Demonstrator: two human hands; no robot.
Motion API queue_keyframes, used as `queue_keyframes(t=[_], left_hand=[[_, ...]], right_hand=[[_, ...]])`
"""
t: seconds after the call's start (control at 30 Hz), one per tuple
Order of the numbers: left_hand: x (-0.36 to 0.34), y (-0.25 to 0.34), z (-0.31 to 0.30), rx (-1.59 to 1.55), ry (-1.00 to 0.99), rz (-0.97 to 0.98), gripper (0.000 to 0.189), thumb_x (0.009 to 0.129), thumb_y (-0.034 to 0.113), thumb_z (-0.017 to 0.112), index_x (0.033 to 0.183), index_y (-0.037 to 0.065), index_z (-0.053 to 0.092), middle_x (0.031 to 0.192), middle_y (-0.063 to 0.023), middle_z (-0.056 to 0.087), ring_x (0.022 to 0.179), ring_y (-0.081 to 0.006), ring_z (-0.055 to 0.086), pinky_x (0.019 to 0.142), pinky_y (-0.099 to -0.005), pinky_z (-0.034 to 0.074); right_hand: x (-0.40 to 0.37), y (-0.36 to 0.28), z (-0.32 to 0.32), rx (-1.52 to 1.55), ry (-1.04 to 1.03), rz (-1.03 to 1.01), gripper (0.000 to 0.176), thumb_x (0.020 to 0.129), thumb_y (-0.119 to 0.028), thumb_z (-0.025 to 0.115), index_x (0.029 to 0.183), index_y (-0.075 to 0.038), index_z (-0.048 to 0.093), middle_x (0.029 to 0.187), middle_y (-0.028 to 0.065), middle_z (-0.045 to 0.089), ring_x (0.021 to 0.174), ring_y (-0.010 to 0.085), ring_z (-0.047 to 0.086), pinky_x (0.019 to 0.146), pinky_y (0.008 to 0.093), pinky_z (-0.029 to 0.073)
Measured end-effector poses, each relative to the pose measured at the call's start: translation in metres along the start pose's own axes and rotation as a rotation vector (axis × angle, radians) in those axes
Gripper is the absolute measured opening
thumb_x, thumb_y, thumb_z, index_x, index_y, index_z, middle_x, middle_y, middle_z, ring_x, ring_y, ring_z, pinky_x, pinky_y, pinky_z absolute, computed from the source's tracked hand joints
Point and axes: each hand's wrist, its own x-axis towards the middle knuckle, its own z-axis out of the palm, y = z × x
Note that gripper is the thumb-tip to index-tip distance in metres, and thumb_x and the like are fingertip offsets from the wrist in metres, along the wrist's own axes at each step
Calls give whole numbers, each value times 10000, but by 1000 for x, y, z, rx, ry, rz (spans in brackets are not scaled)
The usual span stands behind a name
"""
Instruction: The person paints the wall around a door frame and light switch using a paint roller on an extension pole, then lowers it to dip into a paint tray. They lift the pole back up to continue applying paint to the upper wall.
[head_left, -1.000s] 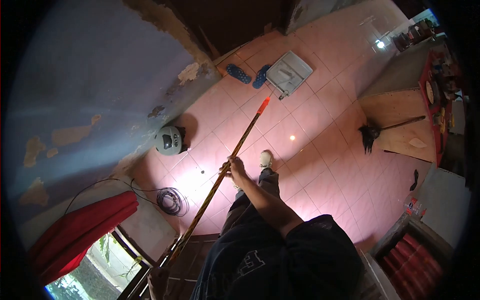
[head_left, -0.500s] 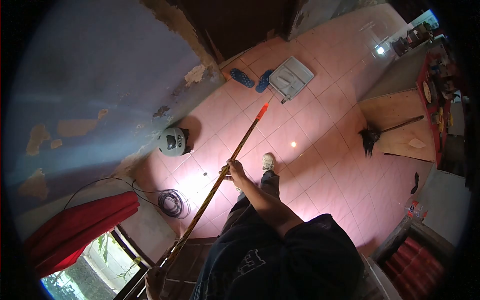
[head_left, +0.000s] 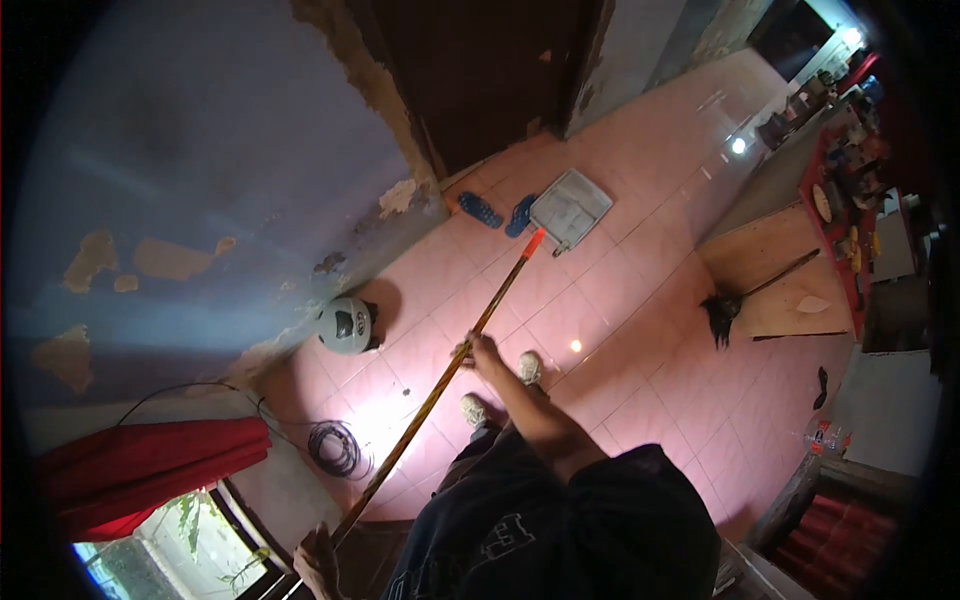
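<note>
A long brown-and-yellow striped pole (head_left: 425, 412) with an orange end cap runs slantwise in front of me. My right hand (head_left: 481, 352) is wrapped round it, partway toward the orange end. At the lower left my left hand (head_left: 317, 562) grips it near its other visible end; beyond that hand the pole is hidden. The orange end overlaps the near edge of a grey dustpan (head_left: 572, 212) on the floor. Blue slippers (head_left: 481, 209) lie just left of the dustpan.
A grey helmet (head_left: 347, 325) sits on pink floor tiles by the peeling wall. Coiled black cable (head_left: 334, 447) lies near a window with a red curtain (head_left: 160, 465). To the right, a dark-bristled brush (head_left: 722, 310) leans by a wooden panel (head_left: 780, 280). A dark door (head_left: 480, 80) stands ahead.
My view has shifted, so the floor things sit lower. Both shoes now show apart. The pole's orange end has come up to the dustpan, and my left hand is more clearly visible.
</note>
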Motion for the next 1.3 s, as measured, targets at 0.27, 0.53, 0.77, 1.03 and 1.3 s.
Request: queue_keyframes(t=[0.27, 0.53, 0.77, 1.03, 1.3], left_hand=[[49, -94, 181, -86, 213, 531, 388, 873, 303, 675, 1171, 60, 628, 968, -153, 656, 781, -309, 620, 627, -390, 502], [182, 184, 281, -310, 377, 860, 608, 770, 183, 782, 1268, -35, 511, 1205, -232, 579, 1013, -339, 597, 741, -434, 505], [-37, 647, -50, -776, 496, 1711, 369, 1023, 255, 445, 1316, 37, 498, 1186, -188, 620, 1123, -284, 598, 949, -390, 450], [-163, 812, -103, -895, 121, 1562, 359, 979, 277, 576, 1183, -10, 509, 911, -184, 651, 830, -300, 665, 746, -400, 516], [-171, 916, -146, -1156, 228, 1590, 252, 969, 259, 600, 983, 17, 532, 730, -77, 602, 667, -148, 590, 590, -316, 473]], right_hand=[[-126, -15, 39, -36, -95, -261, 229, 989, -298, 560, 1057, -141, 408, 844, 67, 618, 777, 237, 698, 634, 402, 583], [-180, -228, 62, 0, -257, -958, 244, 1020, -266, 497, 1198, -130, 401, 810, 30, 491, 633, 147, 544, 592, 319, 543], [-244, -406, -44, -131, -178, -1263, 286, 1023, -264, 485, 1282, -152, 437, 641, -60, 424, 501, 47, 405, 462, 205, 351], [-298, -513, -173, -674, 295, -1527, 527, 1019, -348, 424, 1434, -27, 374, 809, 147, 614, 675, 203, 595, 647, 363, 492], [-298, -566, -201, -580, 145, -1526, 503, 1012, -214, 415, 1475, -34, 334, 1105, 231, 647, 800, 301, 642, 752, 384, 511]])
